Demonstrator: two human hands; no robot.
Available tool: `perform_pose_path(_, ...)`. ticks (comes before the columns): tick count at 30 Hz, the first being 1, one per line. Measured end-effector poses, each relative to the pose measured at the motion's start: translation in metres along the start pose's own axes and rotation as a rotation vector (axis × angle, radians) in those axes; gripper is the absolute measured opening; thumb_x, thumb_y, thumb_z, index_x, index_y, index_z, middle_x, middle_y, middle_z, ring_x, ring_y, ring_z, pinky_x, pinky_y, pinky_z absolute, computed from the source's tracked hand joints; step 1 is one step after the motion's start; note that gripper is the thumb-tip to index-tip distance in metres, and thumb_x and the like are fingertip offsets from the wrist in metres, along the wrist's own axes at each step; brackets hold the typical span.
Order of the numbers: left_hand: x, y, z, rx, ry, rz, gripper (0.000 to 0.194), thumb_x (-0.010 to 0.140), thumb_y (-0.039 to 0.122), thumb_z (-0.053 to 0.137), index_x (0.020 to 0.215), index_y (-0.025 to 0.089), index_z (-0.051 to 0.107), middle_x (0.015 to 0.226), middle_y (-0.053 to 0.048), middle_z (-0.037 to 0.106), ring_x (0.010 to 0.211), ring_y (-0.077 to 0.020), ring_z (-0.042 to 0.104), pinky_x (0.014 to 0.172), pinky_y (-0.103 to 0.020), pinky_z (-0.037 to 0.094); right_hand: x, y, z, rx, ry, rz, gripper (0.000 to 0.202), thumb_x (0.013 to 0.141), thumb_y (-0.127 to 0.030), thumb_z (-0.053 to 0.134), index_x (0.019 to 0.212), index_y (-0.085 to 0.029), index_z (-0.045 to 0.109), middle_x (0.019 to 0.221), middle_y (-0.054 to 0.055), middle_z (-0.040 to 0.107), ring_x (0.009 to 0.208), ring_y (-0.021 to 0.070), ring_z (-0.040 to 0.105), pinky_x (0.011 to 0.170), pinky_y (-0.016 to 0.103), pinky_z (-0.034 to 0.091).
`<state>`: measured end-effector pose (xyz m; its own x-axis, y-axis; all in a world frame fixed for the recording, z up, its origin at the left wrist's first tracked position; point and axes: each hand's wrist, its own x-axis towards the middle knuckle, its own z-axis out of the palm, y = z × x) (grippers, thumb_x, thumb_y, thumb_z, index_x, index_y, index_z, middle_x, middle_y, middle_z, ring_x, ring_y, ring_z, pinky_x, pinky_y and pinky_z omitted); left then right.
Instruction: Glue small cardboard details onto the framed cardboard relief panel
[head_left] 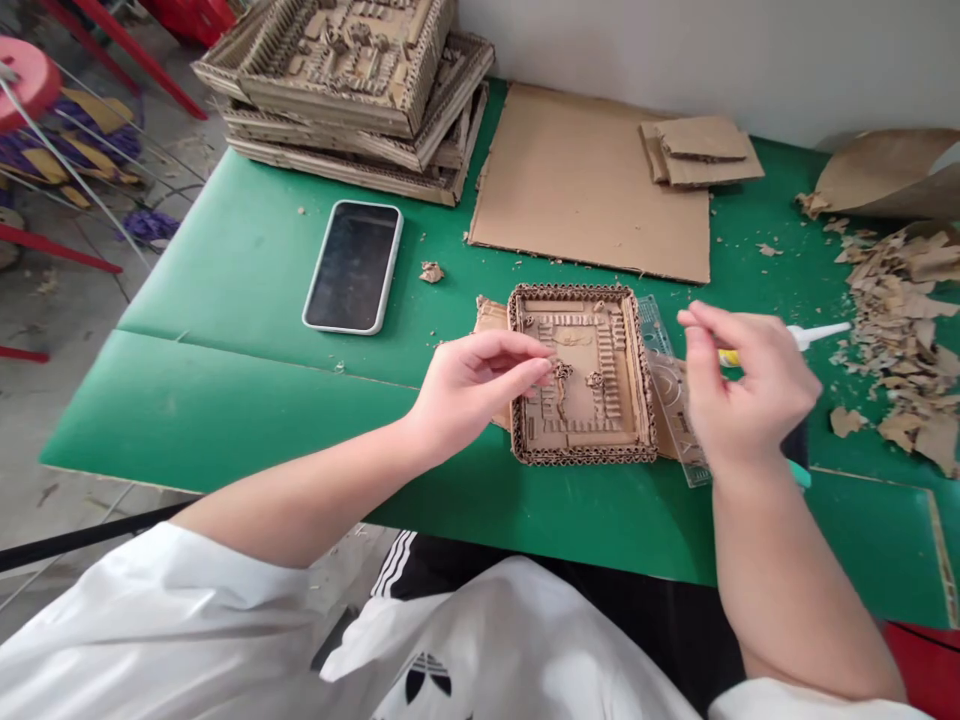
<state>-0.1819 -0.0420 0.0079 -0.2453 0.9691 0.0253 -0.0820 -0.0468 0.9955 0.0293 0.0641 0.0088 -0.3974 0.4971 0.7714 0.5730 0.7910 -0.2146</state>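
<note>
A shallow corrugated cardboard tray (646,400) lies in front of me, with ridged strips and small curled cardboard pieces (595,381) fixed inside. My left hand (476,385) reaches over its left edge. The thumb and forefinger close together beside a curled piece (562,371); whether they grip anything is hidden. To the right of the tray, my right hand (746,385) is raised with thumb and forefinger pinched; anything between them is too small to make out. A clear plastic ruler (694,465) lies partly beneath the tray's right side. Behind the right hand shows a white nozzle (821,334) with a yellow part.
Similar cardboard trays (337,120) are stacked at the back left. A phone (352,268) lies on the green table (247,400). Flat cardboard (577,190) with smaller pieces (705,150) is at the back. Torn paper scraps (900,320) heap up at the right.
</note>
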Motion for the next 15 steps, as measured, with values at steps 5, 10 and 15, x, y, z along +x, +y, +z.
perform_pose_path(5, -0.004, 0.003, 0.002, 0.439, -0.015, 0.34, 0.003, 0.079, 0.016, 0.063, 0.078, 0.016, 0.066, 0.074, -0.002, 0.07, 0.066, -0.0093, 0.063, 0.063, -0.02, 0.053, -0.005, -0.045, 0.0, 0.198, -0.164, -0.21, 0.03, 0.077, -0.015, 0.066, 0.106, -0.02, 0.062, 0.087, 0.005, 0.073, 0.079, 0.0183, 0.068, 0.071, 0.032, 0.058)
perform_pose_path(10, -0.007, 0.003, 0.006, 0.583, -0.09, 0.582, 0.007, 0.081, 0.011, 0.059, 0.081, 0.016, 0.063, 0.072, 0.0, 0.067, 0.066, -0.0087, 0.062, 0.064, -0.019, 0.052, -0.009, -0.064, 0.001, 0.211, -0.178, -0.189, 0.024, 0.075, -0.013, 0.068, 0.098, -0.018, 0.063, 0.083, 0.005, 0.073, 0.076, 0.0173, 0.068, 0.07, 0.029, 0.059)
perform_pose_path(15, -0.009, -0.001, 0.006, 0.612, -0.133, 0.636, 0.007, 0.081, 0.01, 0.059, 0.085, 0.015, 0.062, 0.075, -0.003, 0.066, 0.071, -0.0106, 0.063, 0.068, -0.022, 0.053, -0.01, -0.064, 0.006, 0.177, -0.144, -0.161, 0.015, 0.074, -0.01, 0.066, 0.086, -0.018, 0.062, 0.072, 0.004, 0.07, 0.069, 0.0155, 0.065, 0.065, 0.026, 0.057)
